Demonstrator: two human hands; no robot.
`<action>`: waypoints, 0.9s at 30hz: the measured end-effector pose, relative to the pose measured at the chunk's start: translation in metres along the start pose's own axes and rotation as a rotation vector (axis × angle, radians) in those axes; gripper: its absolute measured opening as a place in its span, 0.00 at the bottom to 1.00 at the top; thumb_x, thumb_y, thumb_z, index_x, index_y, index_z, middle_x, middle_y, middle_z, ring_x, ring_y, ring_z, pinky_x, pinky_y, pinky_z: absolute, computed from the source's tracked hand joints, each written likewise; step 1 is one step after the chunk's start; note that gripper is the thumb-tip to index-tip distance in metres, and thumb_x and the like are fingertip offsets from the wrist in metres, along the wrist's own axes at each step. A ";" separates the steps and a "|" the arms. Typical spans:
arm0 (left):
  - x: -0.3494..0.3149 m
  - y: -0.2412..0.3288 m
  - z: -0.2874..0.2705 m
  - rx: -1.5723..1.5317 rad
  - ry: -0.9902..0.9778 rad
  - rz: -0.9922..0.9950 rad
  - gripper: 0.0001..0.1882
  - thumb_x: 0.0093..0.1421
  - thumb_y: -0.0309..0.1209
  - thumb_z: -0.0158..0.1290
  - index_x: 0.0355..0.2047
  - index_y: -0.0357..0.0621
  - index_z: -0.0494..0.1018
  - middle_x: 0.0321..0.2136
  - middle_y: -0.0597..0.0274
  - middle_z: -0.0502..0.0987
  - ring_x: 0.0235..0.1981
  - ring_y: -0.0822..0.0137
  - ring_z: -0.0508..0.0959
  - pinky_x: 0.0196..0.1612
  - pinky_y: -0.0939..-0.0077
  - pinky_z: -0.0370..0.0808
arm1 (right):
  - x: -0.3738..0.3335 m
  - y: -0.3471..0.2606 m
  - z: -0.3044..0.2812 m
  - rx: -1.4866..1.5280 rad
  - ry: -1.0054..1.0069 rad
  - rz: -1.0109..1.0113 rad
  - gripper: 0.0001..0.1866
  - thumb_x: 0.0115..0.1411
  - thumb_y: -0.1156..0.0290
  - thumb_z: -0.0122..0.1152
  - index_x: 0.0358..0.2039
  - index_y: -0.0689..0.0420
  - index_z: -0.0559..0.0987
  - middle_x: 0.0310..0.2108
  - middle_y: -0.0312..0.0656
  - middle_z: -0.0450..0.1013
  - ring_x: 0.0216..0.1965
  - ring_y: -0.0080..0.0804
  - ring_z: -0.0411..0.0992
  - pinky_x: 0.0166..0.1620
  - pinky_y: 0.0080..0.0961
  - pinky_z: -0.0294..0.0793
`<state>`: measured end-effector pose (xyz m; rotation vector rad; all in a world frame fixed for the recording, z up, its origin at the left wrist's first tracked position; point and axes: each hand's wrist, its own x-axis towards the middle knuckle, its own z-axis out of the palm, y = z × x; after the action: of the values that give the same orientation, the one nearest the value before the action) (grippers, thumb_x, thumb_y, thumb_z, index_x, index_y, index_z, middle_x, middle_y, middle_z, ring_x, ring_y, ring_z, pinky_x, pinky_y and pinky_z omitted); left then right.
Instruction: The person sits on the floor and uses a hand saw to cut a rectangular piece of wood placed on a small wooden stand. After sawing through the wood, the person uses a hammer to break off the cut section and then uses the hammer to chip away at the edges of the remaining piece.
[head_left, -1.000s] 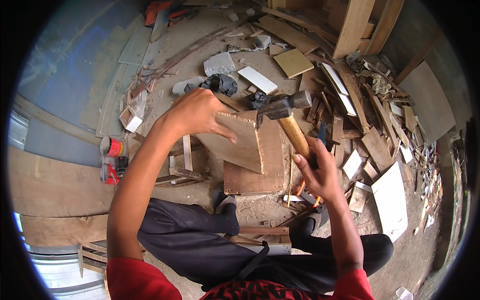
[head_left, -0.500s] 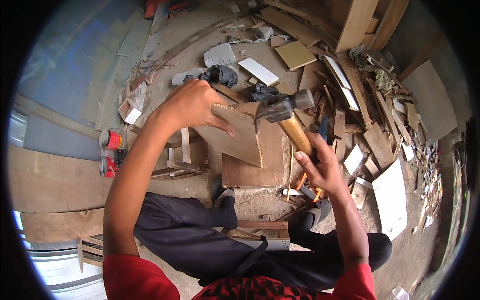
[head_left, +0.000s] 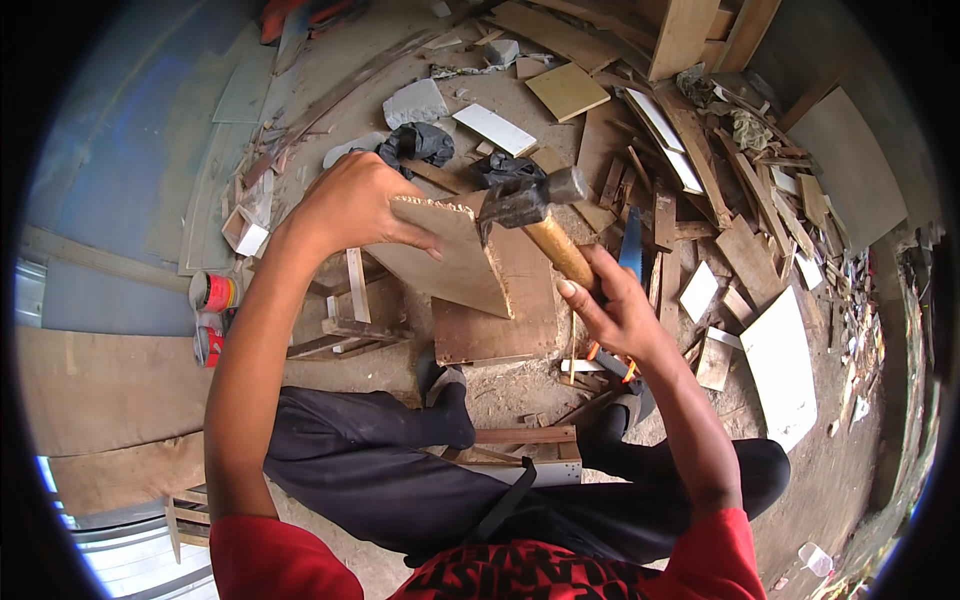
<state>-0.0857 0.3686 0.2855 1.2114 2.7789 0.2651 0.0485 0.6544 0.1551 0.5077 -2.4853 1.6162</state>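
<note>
My left hand [head_left: 352,202] grips the top left part of a thin piece of plywood board [head_left: 445,262], tilted, with rough splintered edges along its top and right side. Closed round the wooden handle of a claw hammer [head_left: 558,248] is my right hand [head_left: 628,312]. The hammer's dark metal claw end is at the board's upper right edge; whether it touches is hard to tell. Beneath them sits a brown wooden panel [head_left: 500,328], partly covered by the board. A saw with a blue blade [head_left: 630,243] and orange on its handle lies beside my right hand.
Scrap wood [head_left: 690,180] is heaped along the right, with a white panel [head_left: 780,370] nearby. A grey stone block [head_left: 415,103] and black crumpled material [head_left: 425,145] lie beyond my hands. Red cans [head_left: 210,292] stand left, near a wooden frame [head_left: 350,325].
My hands, the board and the hammer have shifted slightly left and up in view, along with the surroundings. Both grips look unchanged, and the hammer's claw end stays by the board's edge.
</note>
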 end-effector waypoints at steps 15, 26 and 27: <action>-0.008 0.005 0.000 0.011 -0.002 0.023 0.23 0.40 0.50 0.73 0.29 0.46 0.85 0.21 0.50 0.80 0.24 0.49 0.79 0.33 0.65 0.77 | -0.012 0.018 0.023 0.246 -0.008 0.188 0.14 0.69 0.61 0.60 0.40 0.59 0.71 0.21 0.37 0.65 0.24 0.20 0.62 0.28 0.25 0.64; 0.001 0.006 0.001 -0.002 0.033 0.032 0.24 0.40 0.50 0.73 0.30 0.45 0.85 0.22 0.51 0.81 0.24 0.48 0.80 0.34 0.65 0.77 | -0.090 0.103 0.051 -0.029 -0.325 0.223 0.19 0.67 0.54 0.59 0.35 0.60 0.76 0.15 0.44 0.68 0.19 0.32 0.72 0.25 0.35 0.68; -0.002 0.007 0.002 -0.021 0.018 0.017 0.24 0.40 0.50 0.73 0.31 0.45 0.85 0.22 0.51 0.81 0.25 0.49 0.80 0.34 0.65 0.77 | -0.089 0.096 0.053 0.068 -0.256 0.225 0.20 0.67 0.53 0.60 0.32 0.60 0.75 0.14 0.41 0.67 0.18 0.27 0.70 0.25 0.33 0.67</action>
<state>-0.0792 0.3721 0.2846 1.2340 2.7751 0.3064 0.1015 0.6597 0.0241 0.4853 -2.7681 1.8270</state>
